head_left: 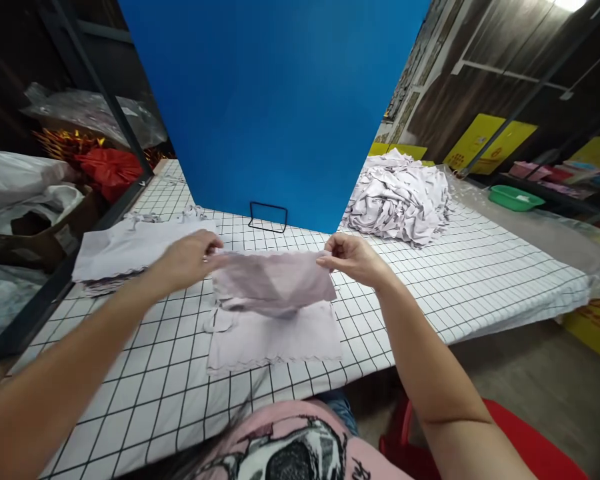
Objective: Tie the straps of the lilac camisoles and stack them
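A pale pink piece of fabric [275, 277] with a wavy edge is stretched between my two hands above the table. My left hand [193, 257] pinches its upper left corner, and my right hand [353, 257] pinches the upper right one. Below it, similar pale fabric [275, 340] with scalloped edges lies flat on the checked cloth, partly covered by the held piece. Left of my left hand sits a stack of folded pale fabric pieces [130, 247]. Exactly what garment these pieces are I cannot tell.
A large blue board [280, 107] stands upright ahead, with a black wire stand [269, 218] at its foot. Behind right is a heaped pile of pale fabric [400, 197] on the checked tablecloth [485, 267]. A green basin [516, 198] is farther right; a red chair [520, 440] is beside me.
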`<state>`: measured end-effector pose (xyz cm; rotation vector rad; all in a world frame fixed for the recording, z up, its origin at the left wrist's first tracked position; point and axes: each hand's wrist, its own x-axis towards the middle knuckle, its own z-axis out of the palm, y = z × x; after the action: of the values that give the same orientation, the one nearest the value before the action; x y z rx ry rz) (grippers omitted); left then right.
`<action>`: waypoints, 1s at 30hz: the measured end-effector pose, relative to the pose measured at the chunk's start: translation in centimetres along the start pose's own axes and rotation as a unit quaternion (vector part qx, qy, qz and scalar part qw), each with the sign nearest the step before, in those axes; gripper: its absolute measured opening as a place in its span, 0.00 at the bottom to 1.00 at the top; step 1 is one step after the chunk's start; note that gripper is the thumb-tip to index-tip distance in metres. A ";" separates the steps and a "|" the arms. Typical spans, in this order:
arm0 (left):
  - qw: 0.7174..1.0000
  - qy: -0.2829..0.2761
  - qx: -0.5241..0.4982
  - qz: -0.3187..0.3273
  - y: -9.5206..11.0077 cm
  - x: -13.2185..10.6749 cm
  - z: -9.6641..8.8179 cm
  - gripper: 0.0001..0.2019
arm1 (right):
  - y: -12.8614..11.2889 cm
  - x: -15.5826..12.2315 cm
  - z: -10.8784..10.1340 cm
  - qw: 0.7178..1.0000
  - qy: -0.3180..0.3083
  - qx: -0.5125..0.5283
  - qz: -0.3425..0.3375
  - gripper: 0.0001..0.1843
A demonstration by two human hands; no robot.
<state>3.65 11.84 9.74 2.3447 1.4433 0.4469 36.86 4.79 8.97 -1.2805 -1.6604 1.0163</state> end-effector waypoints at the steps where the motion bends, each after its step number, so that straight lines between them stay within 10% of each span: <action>1: 0.999 -0.018 -0.043 0.003 1.5 -0.1 1.0 0.24 | -0.4 0.4 1.2 1.000 0.001 0.003 0.000 0.18; 6: 0.970 -0.091 -0.215 0.067 8.0 -0.3 4.2 0.21 | -2.8 2.3 5.9 0.999 -0.028 0.026 -0.006 0.15; 10: 0.949 -0.087 -0.299 0.048 8.0 0.6 3.8 0.18 | -3.6 2.8 5.9 0.995 -0.036 0.021 -0.086 0.14; 16: 0.931 -0.097 -0.339 0.091 7.8 0.6 -0.6 0.14 | -2.4 3.5 4.4 0.979 -0.099 -0.040 -0.176 0.29; 21: 0.948 0.063 -0.285 0.127 8.4 -0.4 -6.4 0.14 | -0.3 3.5 3.7 0.977 -0.165 -0.108 -0.083 0.12; 25: 0.961 0.186 -0.176 0.108 6.1 -0.6 -9.8 0.19 | 0.7 3.0 2.1 0.978 -0.147 -0.142 -0.048 0.12; 30: 0.975 0.189 -0.063 0.096 2.0 0.0 -11.3 0.26 | 0.4 2.9 0.1 0.982 -0.110 -0.125 -0.085 0.12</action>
<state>0.26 12.45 20.67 2.3942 1.2934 1.0537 36.42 7.71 8.91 -1.1905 -2.0831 0.8906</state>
